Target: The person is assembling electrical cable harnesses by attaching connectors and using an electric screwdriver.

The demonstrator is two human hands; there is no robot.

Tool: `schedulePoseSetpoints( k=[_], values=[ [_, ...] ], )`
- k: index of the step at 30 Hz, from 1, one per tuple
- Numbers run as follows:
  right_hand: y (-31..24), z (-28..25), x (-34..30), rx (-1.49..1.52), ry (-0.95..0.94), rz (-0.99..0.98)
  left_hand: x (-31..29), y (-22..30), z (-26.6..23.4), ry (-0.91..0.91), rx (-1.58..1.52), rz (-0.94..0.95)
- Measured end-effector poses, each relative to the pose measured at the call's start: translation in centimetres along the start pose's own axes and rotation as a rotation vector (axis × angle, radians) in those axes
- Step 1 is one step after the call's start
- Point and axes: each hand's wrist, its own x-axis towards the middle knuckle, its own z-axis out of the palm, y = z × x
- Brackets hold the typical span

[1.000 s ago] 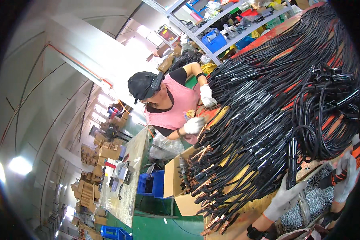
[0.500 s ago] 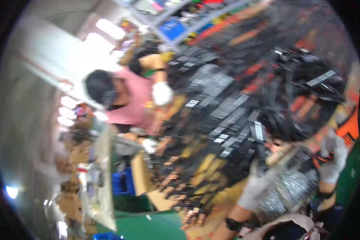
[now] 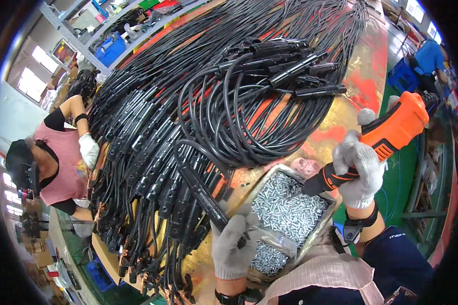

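Note:
In a grey-white glove, my left hand [image 3: 234, 249] is closed around the near end of a black tubular cable connector [image 3: 201, 193]. The connector slants up and away from the hand, its black cable looping off behind it. My right hand [image 3: 361, 170], gloved too, grips an orange and black cordless screwdriver [image 3: 397, 127]. Its dark nose points down and left, over the right part of a box [image 3: 331, 211] lined with plastic. Small silver screws [image 3: 285, 208] fill that box, between my two hands. Whether the nose touches the screws I cannot tell.
Many black cables with connectors [image 3: 147, 142] cover the table [image 3: 361, 76]. A looped bundle [image 3: 295, 66] lies on top. A co-worker in pink [image 3: 61, 173] stands at the left edge, another in blue [image 3: 430, 58] at far right. A shelf holds a blue bin [image 3: 109, 50].
My view has swung and steadied from a blur, so the table and co-worker now appear farther left. The screwdriver, mostly hidden or smeared before, shows whole in my right hand, raised beside the screw box.

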Motion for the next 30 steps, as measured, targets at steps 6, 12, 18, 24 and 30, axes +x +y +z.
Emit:
schedulePoseSetpoints(
  k=[6, 12, 18, 24, 30],
  values=[
    [1.5, 0.5, -0.7, 0.077, 0.052, 0.082, 0.9, 0.7, -1.1, -0.033, 0.005, -0.094],
    [2.6, 1.7, -1.9, 0.196, 0.028, 0.198, 1.5, 1.3, -3.5, -0.167, -0.224, -0.283],
    [3.4, 3.2, -2.1, 0.124, -0.099, 0.212, 1.5, 1.3, -1.9, -0.125, -0.087, -0.175],
    [4.1, 4.3, -2.6, 0.063, -0.04, 0.264, 1.3, 2.2, -1.8, -0.109, -0.045, -0.173],
    [9.2, -2.5, -3.8, -0.408, 0.082, -0.019, 1.1, 1.9, -1.7, 0.025, 0.172, -0.22]
  ],
)
